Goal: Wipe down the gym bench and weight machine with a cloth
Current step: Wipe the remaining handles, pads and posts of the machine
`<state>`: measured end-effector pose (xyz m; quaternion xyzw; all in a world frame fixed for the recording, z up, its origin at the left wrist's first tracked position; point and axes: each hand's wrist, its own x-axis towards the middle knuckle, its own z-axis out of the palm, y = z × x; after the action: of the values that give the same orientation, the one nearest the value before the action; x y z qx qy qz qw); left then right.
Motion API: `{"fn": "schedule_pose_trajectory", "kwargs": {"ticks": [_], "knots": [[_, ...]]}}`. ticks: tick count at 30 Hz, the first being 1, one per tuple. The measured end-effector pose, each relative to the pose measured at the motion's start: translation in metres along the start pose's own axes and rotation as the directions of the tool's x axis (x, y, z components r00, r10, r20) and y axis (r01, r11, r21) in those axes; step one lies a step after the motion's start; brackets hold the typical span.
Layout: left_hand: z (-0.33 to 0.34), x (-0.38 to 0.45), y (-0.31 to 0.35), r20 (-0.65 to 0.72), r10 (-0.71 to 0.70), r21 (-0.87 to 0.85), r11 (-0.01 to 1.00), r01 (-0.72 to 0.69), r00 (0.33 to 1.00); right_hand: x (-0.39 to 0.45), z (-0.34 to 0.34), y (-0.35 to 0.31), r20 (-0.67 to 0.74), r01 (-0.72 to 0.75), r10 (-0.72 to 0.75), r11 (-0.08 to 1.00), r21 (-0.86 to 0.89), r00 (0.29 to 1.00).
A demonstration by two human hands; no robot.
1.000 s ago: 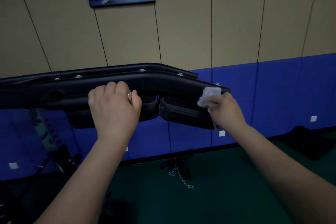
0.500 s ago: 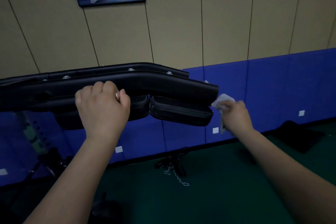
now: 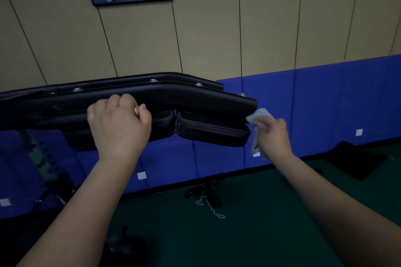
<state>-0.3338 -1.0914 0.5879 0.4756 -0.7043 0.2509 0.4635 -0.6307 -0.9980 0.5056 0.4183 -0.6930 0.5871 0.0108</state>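
Left hand point(image 3: 118, 124) is gripping the black padded bar point(image 3: 195, 102); right hand point(image 3: 272, 134) is pinching the grey cloth point(image 3: 259, 116) against the bar's end.

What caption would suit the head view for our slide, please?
Left hand grips the black padded bar while right hand wipes its end with a cloth.

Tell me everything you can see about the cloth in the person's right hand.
The cloth is small, pale grey, soft-looking and crumpled. The right hand grips it, so one bunched part sticks out above the fingers and a strip hangs below the hand. The upper part touches the right end of the black padded bar.
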Motion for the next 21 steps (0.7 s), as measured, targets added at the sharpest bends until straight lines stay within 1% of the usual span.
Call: {"fn": "schedule_pose_trajectory", "kwargs": {"ticks": [1, 2, 3, 4, 5, 6, 7, 8, 9, 10, 12, 13, 14, 17, 19, 21], "knots": [[0.0, 0.0, 0.0, 0.001, -0.003, -0.003, 1.0, 0.003, 1.0, -0.005, 0.007, -0.012, 0.05, 0.125, -0.129, 0.99, 0.072, 0.99], [-0.001, 0.0, 0.0, 0.004, -0.004, -0.003, 1.0, 0.004, 1.0, -0.009, 0.016, -0.024, 0.125, 0.23, -0.239, 0.97, 0.085, 0.963], [-0.001, 0.0, 0.0, 0.008, -0.005, -0.001, 1.0, 0.005, 1.0, -0.01, 0.025, -0.031, 0.205, 0.311, -0.316, 0.949, 0.059, 0.926], [-0.002, 0.0, 0.0, 0.012, -0.005, -0.001, 1.0, 0.005, 1.0, -0.01, 0.033, -0.035, 0.267, 0.362, -0.347, 0.932, -0.01, 0.899], [-0.002, 0.0, 0.0, 0.015, -0.004, -0.003, 1.0, 0.004, 1.0, -0.006, 0.039, -0.034, 0.292, 0.379, -0.338, 0.921, -0.096, 0.895], [-0.002, 0.0, -0.001, 0.018, 0.001, -0.007, 1.0, -0.001, 1.0, -0.004, 0.038, -0.033, 0.27, 0.334, -0.275, 0.92, -0.204, 0.923], [-0.001, 0.0, -0.001, 0.023, 0.006, -0.011, 1.0, -0.005, 1.0, 0.0, 0.035, -0.025, 0.209, 0.234, -0.173, 0.921, -0.313, 0.962], [-0.001, 0.0, -0.002, 0.027, 0.009, -0.014, 1.0, -0.009, 1.0, 0.001, 0.029, -0.021, 0.134, 0.119, -0.074, 0.919, -0.375, 0.988], [0.0, 0.0, -0.002, 0.028, 0.01, -0.017, 1.0, -0.01, 1.0, 0.002, 0.024, -0.017, 0.07, 0.046, -0.021, 0.927, -0.373, 0.997], [0.0, 0.0, -0.002, 0.026, 0.01, -0.019, 1.0, -0.01, 1.0, 0.001, 0.021, -0.017, 0.037, 0.027, -0.016, 0.948, -0.316, 0.999], [-0.001, -0.001, -0.003, 0.019, 0.013, -0.026, 1.0, -0.012, 1.0, -0.006, 0.024, -0.028, 0.012, 0.098, -0.097, 0.984, -0.147, 0.995], [-0.001, -0.002, -0.003, 0.016, 0.016, -0.032, 0.999, -0.015, 1.0, -0.01, 0.03, -0.037, 0.021, 0.156, -0.155, 0.984, -0.088, 0.988], [-0.002, -0.002, -0.004, 0.014, 0.02, -0.039, 0.999, -0.02, 1.0, -0.013, 0.038, -0.049, 0.046, 0.219, -0.216, 0.973, -0.068, 0.975], [-0.003, -0.004, -0.007, 0.008, 0.041, -0.058, 0.998, -0.041, 0.999, -0.014, 0.062, -0.076, 0.152, 0.39, -0.373, 0.914, -0.108, 0.916], [-0.004, -0.003, -0.008, 0.014, 0.049, -0.063, 0.997, -0.048, 0.999, -0.01, 0.075, -0.088, 0.186, 0.43, -0.407, 0.897, -0.106, 0.894], [-0.002, -0.002, -0.009, 0.027, 0.049, -0.068, 0.997, -0.047, 0.998, -0.006, 0.087, -0.099, 0.219, 0.448, -0.429, 0.893, -0.047, 0.876]]}}
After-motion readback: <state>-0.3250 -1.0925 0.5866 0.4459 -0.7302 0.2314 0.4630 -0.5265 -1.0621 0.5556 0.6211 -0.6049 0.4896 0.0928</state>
